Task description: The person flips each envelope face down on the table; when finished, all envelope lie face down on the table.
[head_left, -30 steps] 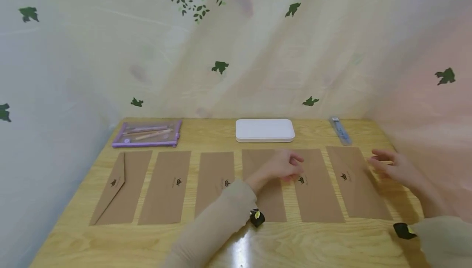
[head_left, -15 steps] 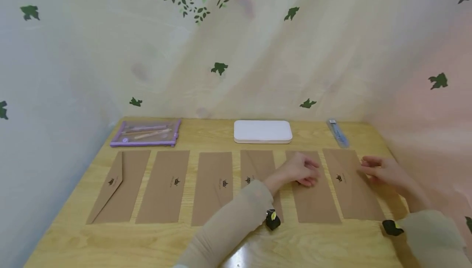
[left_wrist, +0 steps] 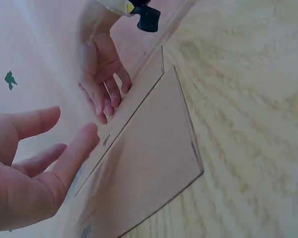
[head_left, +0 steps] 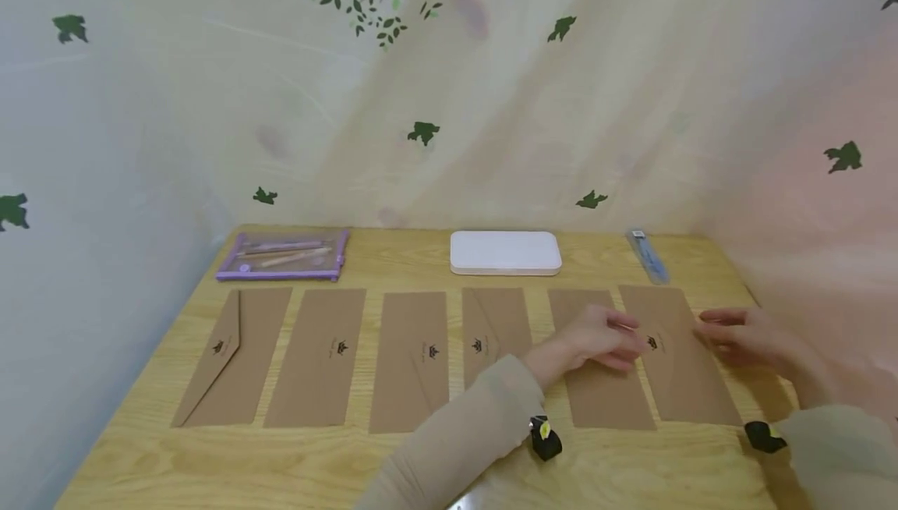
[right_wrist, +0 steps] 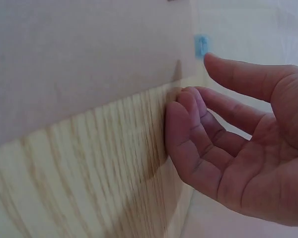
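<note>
Several brown paper envelopes lie in a row on the wooden table. My left hand (head_left: pixel 603 338) is over the envelope second from the right (head_left: pixel 606 401), its fingers loosely bent and pointing at the rightmost envelope (head_left: pixel 691 370). No thing shows between thumb and fingers of that hand in the left wrist view. My right hand (head_left: pixel 751 338) is at the right long edge of the rightmost envelope. Seen from the right wrist, its curled fingertips (right_wrist: pixel 178 116) are right at the envelope's edge and the thumb stands apart. The rightmost envelope bears a small black crown print.
Behind the row are a purple-edged clear pencil pouch (head_left: pixel 284 256), a white flat case (head_left: pixel 505 253) and a slim blue packet (head_left: pixel 648 256). The leftmost envelope (head_left: pixel 259 370) shows its pointed flap. A patterned cloth (head_left: pixel 351 143) hangs around the back and sides of the table (head_left: pixel 281 471).
My left hand has moved right, from between the two middle-right envelopes toward the rightmost one. The right hand has come slightly left and down, up to the rightmost envelope's edge.
</note>
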Demonstrator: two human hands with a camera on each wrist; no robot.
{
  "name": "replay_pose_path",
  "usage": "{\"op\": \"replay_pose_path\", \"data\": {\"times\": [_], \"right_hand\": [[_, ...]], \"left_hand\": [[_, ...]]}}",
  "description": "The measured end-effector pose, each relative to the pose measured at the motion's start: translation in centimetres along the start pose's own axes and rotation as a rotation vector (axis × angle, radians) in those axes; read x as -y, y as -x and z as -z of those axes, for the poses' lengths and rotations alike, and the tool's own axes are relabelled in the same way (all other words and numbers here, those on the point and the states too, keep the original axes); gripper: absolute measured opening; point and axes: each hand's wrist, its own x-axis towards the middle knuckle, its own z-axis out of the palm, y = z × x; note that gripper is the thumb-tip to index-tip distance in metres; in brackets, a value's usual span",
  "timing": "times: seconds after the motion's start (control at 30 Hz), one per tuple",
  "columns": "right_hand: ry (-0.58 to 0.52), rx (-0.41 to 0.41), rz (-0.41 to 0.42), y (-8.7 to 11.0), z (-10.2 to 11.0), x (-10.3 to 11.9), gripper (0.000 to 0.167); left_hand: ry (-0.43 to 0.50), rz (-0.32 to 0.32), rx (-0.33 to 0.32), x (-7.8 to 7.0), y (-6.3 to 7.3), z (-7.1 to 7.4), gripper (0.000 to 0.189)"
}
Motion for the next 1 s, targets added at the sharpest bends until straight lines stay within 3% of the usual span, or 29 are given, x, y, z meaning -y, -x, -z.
{"op": "replay_pose_path", "data": {"times": [0.17,0.3,0.57,0.73,0.83,1.0], "right_hand": [[-0.133,0.047,-0.006,-0.1,0.5,-0.1,0.064],[-0.121,0.017,0.002,-0.2,0.0,-0.1,0.056],[-0.093,-0.062,-0.035,-0.2,-1.1,0.0,0.050],[-0.115,-0.041,-0.039,-0.2,-0.6,-0.2,0.040],[-0.140,-0.040,-0.044,-0.1,-0.5,-0.2,0.031],[-0.147,-0.042,-0.067,0.1,-0.5,0.0,0.017]], "left_hand": [[-0.056,0.006,-0.036,-0.2,0.4,-0.4,0.040],[-0.072,0.029,-0.035,-0.2,0.5,-0.3,0.042],[-0.008,0.083,-0.019,0.2,0.5,-1.3,0.039],[0.081,0.082,-0.077,0.3,0.5,-2.2,0.039],[0.083,0.073,-0.101,0.4,0.6,-2.6,0.040],[0.089,0.093,-0.052,1.0,1.1,-3.0,0.041]]}}
